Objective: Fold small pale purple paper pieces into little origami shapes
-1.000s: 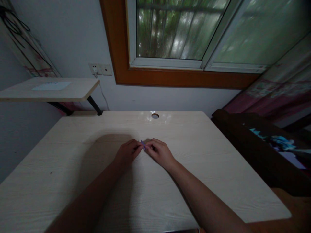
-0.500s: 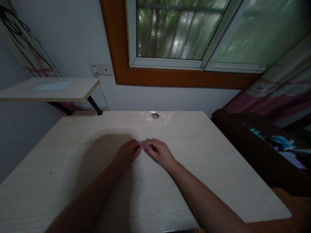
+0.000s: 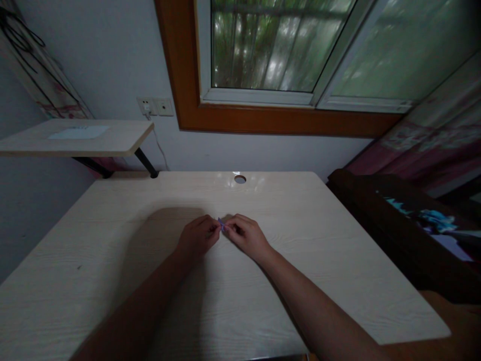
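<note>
Between my fingertips is a small purple piece (image 3: 221,224), thin and pointed at its upper end, perhaps folded paper; most of it is hidden by the fingers. My left hand (image 3: 198,234) pinches it from the left with thumb and forefinger. From the right, my right hand (image 3: 246,234) pinches the same piece, its other fingers curled. Both hands are close together just above or on the pale wood-grain desk (image 3: 293,210), and their fingertips nearly touch.
A raised shelf (image 3: 124,145) on black legs stands at the back left, with a paper sheet (image 3: 78,132) on it. Near the desk's back edge is a round cable hole (image 3: 240,179). Dark furniture with a blue crumpled item (image 3: 438,220) lies beyond the right edge.
</note>
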Action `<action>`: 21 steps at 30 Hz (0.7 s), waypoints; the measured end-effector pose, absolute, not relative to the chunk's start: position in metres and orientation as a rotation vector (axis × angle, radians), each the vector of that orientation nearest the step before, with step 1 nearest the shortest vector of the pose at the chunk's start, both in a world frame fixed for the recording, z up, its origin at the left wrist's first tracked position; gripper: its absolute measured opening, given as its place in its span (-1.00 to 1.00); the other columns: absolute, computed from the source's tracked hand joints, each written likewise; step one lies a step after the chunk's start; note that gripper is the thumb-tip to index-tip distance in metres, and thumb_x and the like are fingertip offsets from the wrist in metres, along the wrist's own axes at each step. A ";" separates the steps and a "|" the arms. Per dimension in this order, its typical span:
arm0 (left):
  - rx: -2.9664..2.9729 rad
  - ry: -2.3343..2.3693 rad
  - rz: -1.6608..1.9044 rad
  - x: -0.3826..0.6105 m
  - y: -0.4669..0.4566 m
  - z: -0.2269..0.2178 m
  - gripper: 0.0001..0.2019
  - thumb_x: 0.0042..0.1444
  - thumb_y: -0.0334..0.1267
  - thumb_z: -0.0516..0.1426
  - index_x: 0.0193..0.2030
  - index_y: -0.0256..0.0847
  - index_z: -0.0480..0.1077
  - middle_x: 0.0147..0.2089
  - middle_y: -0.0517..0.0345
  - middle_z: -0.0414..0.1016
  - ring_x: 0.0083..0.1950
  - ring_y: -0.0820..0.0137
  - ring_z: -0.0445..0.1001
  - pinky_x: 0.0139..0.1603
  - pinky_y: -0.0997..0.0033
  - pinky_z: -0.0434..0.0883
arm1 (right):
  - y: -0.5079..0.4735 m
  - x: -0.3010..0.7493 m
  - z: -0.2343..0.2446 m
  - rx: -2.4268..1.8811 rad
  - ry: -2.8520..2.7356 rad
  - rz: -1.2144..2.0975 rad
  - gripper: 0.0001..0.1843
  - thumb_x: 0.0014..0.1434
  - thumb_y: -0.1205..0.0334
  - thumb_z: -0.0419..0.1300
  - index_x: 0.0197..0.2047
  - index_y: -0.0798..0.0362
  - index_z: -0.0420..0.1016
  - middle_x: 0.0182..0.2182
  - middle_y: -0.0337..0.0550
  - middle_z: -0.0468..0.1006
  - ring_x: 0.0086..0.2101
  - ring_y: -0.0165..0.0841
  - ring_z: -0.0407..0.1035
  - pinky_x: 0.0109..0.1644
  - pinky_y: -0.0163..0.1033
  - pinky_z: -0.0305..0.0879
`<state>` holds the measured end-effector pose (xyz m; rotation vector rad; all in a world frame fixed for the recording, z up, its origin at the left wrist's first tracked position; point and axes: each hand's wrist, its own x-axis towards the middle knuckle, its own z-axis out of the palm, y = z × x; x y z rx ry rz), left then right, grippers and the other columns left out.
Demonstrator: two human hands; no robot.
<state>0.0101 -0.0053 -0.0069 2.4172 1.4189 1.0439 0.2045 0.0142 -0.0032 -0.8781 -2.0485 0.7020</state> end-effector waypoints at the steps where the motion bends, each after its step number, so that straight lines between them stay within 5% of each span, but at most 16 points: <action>1: 2.409 1.415 1.051 0.010 -0.006 -0.006 -0.93 0.18 -0.36 0.10 -0.32 -0.18 0.40 -0.36 0.15 0.49 -0.32 0.42 0.47 -0.20 0.44 0.42 | 0.014 0.204 -0.003 -0.877 -2.043 0.702 -0.92 0.24 0.28 0.15 -0.27 0.02 0.49 -0.41 -0.18 0.48 -0.43 -0.40 0.34 -0.34 -0.32 0.25; 8: 2.385 1.412 1.036 0.009 -0.005 -0.009 -0.94 0.17 -0.34 0.11 -0.31 -0.17 0.39 -0.36 0.16 0.48 -0.31 0.42 0.47 -0.19 0.43 0.42 | 0.013 0.205 -0.002 -0.890 -2.024 0.691 -0.90 0.24 0.26 0.15 -0.25 0.01 0.49 -0.42 -0.19 0.46 -0.41 -0.39 0.34 -0.33 -0.31 0.27; 15: 2.400 1.382 1.027 0.008 -0.005 -0.012 -0.93 0.19 -0.35 0.09 -0.31 -0.17 0.39 -0.35 0.16 0.47 -0.30 0.42 0.47 -0.18 0.43 0.42 | 0.012 0.204 0.001 -0.854 -2.027 0.702 -0.79 0.27 0.23 0.15 -0.03 -0.03 0.48 -0.35 -0.16 0.47 -0.36 -0.37 0.37 -0.26 -0.29 0.31; 21: 2.380 1.395 1.048 0.010 -0.006 -0.006 -0.93 0.18 -0.34 0.10 -0.30 -0.17 0.40 -0.35 0.14 0.47 -0.31 0.42 0.47 -0.20 0.43 0.43 | 0.013 0.203 0.001 -0.809 -2.055 0.709 -0.83 0.29 0.24 0.12 -0.10 -0.02 0.50 -0.36 -0.16 0.47 -0.34 -0.36 0.36 -0.26 -0.28 0.30</action>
